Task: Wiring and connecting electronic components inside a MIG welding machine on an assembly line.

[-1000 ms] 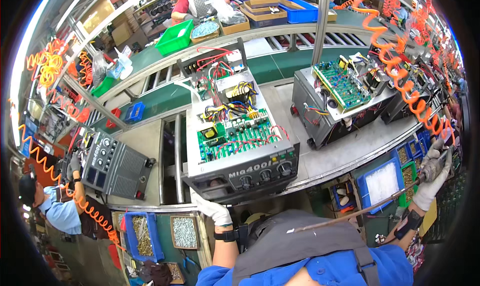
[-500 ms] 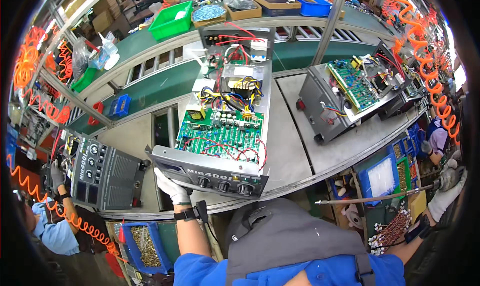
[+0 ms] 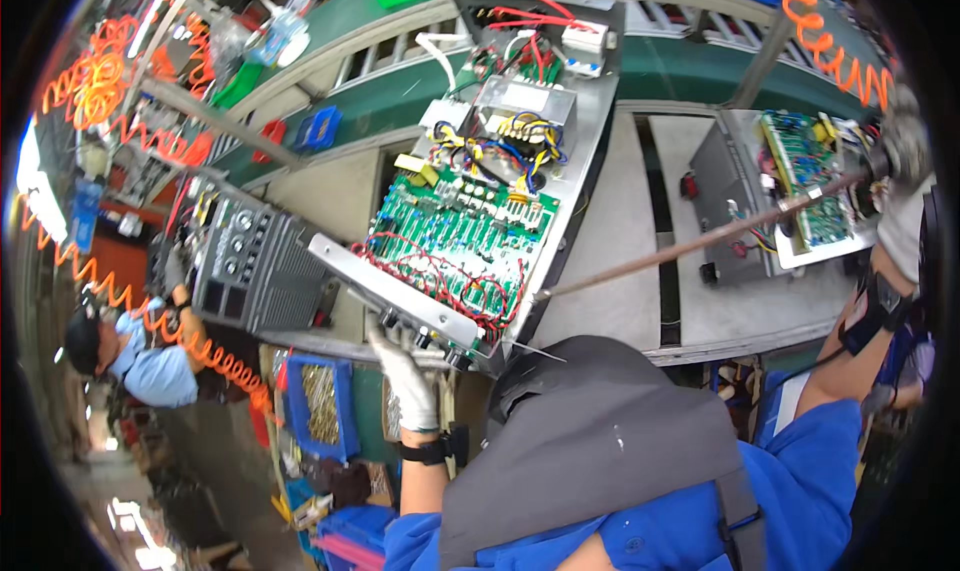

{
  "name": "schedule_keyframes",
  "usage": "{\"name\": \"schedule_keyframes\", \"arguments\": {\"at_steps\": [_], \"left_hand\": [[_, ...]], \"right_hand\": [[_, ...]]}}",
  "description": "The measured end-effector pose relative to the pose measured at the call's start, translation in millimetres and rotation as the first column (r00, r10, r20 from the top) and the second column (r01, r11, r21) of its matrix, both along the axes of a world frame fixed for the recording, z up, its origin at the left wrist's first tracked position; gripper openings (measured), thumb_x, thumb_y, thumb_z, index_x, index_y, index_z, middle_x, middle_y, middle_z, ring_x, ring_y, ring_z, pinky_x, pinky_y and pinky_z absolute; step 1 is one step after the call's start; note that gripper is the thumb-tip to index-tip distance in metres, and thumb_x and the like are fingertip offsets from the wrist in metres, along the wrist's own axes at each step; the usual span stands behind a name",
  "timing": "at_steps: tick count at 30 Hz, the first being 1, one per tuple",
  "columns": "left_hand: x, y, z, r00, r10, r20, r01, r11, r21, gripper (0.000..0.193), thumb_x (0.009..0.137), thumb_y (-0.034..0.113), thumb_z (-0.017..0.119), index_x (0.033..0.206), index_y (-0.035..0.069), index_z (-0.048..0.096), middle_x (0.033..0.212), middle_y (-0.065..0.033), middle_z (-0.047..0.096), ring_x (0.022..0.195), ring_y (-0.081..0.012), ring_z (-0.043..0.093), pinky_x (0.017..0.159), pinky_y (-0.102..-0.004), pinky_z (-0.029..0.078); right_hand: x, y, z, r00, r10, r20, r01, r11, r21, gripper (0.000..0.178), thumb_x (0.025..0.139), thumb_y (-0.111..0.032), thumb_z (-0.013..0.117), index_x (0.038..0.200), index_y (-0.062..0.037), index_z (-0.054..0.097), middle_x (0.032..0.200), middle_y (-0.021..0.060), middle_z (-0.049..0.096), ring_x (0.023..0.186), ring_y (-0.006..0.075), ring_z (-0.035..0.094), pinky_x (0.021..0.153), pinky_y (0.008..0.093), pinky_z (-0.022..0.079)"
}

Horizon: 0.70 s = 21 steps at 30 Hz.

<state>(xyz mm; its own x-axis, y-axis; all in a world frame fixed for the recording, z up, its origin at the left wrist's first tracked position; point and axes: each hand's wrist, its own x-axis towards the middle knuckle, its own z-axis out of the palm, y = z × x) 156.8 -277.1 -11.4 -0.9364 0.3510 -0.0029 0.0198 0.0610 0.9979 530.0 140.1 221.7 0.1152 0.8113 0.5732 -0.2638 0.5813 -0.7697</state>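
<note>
In front of me sits an open grey welding machine (image 3: 590,171), its green circuit board (image 3: 455,233), transformer and coloured wires exposed. Its front panel (image 3: 395,289) with knobs faces me and appears slanted. My left hand (image 3: 405,386), in a white glove, is at the panel's knob side, fingers stretched out; whether the fingertips touch it I cannot tell. At the far right my gloved right hand (image 3: 908,236) grips a power screwdriver (image 3: 905,146) with a long thin shaft. The shaft slants left across the bench, its tip near the machine's right front edge. The fingers are partly hidden.
A second open machine (image 3: 735,196) stands at right, and a closed grey one (image 3: 255,256) at left beside a co-worker in light blue (image 3: 155,356). A blue bin of screws (image 3: 322,406) sits below the bench. Orange coiled hoses (image 3: 825,41) hang on both sides.
My right hand has risen from low right, bringing the screwdriver over the bench toward the machine. My left hand has shifted right along the front panel, its fingers now straighter. The view has swung.
</note>
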Motion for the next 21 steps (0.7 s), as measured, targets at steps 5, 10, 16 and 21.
{"name": "schedule_keyframes", "arguments": {"at_steps": [5,10,16,21], "left_hand": [[103.5,13.8,18.5,0.964,-0.231,-0.134,0.078,0.724,-0.686,0.113,0.070,0.035,0.076,0.147,-0.007,0.004,0.150,-0.0276,0.016,0.140,-0.0352,0.018,0.115,-0.0410,0.018],[129.4,53.5,4.8,0.986,0.158,0.049,-0.119,0.885,-0.450,0.064,0.079,0.007,0.071,0.124,-0.007,0.027,0.078,-0.0093,0.054,0.060,-0.0157,0.053,0.053,-0.0326,0.047],[129.1,65.7,2.2,0.975,0.222,0.000,-0.201,0.884,-0.422,0.065,0.080,0.001,0.067,0.126,-0.005,0.021,0.065,-0.0042,0.052,0.047,-0.0086,0.046,0.040,-0.0249,0.038],[130.6,65.8,6.6,0.970,0.235,-0.060,-0.236,0.859,-0.454,0.023,0.080,0.002,0.069,0.098,0.005,0.055,0.077,0.0010,0.056,0.064,-0.0077,0.052,0.057,-0.0246,0.043]], "right_hand": [[-75.5,46.8,-64.3,0.870,0.468,-0.158,-0.475,0.880,-0.012,0.043,0.096,-0.038,0.040,0.121,-0.0042,0.050,0.095,0.0040,0.061,0.073,0.0125,0.060,0.061,0.0253,0.048],[-122.3,52.2,-94.7,0.675,0.695,-0.248,-0.719,0.695,-0.007,0.038,0.094,-0.034,0.042,0.115,-0.0036,0.051,0.092,0.0046,0.060,0.072,0.0132,0.060,0.061,0.0259,0.048],[-152.5,35.1,-103.9,0.444,0.839,-0.313,-0.876,0.480,0.045,0.033,0.091,-0.030,0.045,0.108,-0.0029,0.052,0.089,0.0053,0.059,0.071,0.0140,0.059,0.060,0.0267,0.048],[-180.8,9.9,-74.6,0.261,0.915,-0.308,-0.943,0.310,0.120,0.028,0.089,-0.026,0.048,0.103,-0.0023,0.053,0.087,0.0059,0.058,0.070,0.0147,0.059,0.060,0.0273,0.048]]}}
